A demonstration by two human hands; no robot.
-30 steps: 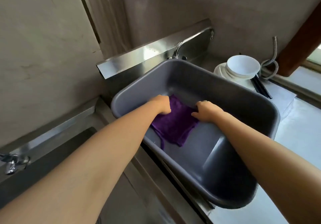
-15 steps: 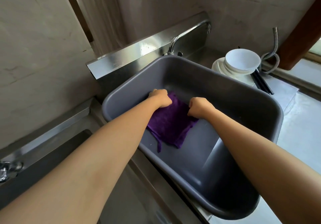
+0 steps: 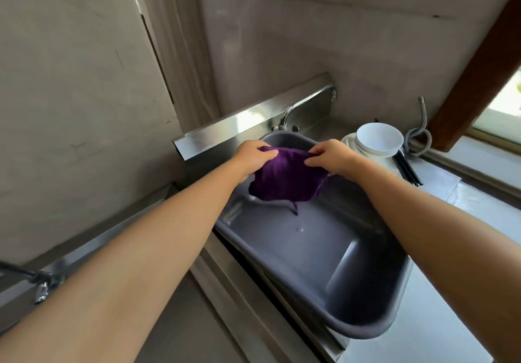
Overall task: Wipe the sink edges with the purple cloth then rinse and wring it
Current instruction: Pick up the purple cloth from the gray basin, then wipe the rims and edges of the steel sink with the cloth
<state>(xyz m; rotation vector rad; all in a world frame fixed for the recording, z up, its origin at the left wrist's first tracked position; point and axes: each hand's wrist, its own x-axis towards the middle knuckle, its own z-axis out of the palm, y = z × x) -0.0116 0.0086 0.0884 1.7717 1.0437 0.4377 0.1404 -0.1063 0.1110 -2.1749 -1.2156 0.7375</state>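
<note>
I've got the purple cloth (image 3: 284, 178) pinched at its top edge, my left hand (image 3: 251, 157) closed on the left corner and my right hand (image 3: 332, 156) closed on the right, the two held apart with the fabric slung between them. It hangs clear above the grey basin (image 3: 352, 292), a soft ribbed or terry weave, bunched into a rounded pouch with a thin loose string (image 3: 294, 209) dangling from its lower edge. The basin is smooth moulded plastic, a rounded rectangle with a thick rolled rim, sitting tilted in the brushed steel sink surround (image 3: 253, 292). A small glint shows on its floor below the cloth. Behind it a curved chrome tap (image 3: 286, 116) rises from the shiny steel backsplash (image 3: 248, 120). To the right, glossy white bowls (image 3: 379, 138) stack on a plate, dark chopsticks (image 3: 407, 169) beside them, and a coiled ribbed metal hose (image 3: 420, 134) near the wall
</note>
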